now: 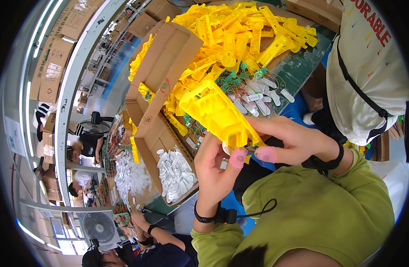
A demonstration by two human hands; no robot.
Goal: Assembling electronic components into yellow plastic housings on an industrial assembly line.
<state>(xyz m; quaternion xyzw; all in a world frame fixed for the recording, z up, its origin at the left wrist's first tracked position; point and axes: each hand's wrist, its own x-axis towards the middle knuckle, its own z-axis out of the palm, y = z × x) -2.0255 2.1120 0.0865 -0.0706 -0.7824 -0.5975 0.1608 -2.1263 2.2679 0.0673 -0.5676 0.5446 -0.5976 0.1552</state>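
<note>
Both thumbs press at the near end of a bright yellow moulded plastic housing (217, 113), the left hand (215, 167) curled under it and the right hand (293, 140) pinching from the side. It is held up just in front of the heap of yellow plastic parts (240, 35). Steady, even thumb pressure with the housing braced from below would likely keep it from twisting.

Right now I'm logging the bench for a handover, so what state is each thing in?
yellow plastic housing: lifted, gripped by both hands
left hand: closed on the housing's lower end
right hand: closed on the housing's lower end
pile of yellow plastic parts: heaped loose
cardboard box: flaps open
box of white parts: open, part full
floor fan: motion unclear
</note>
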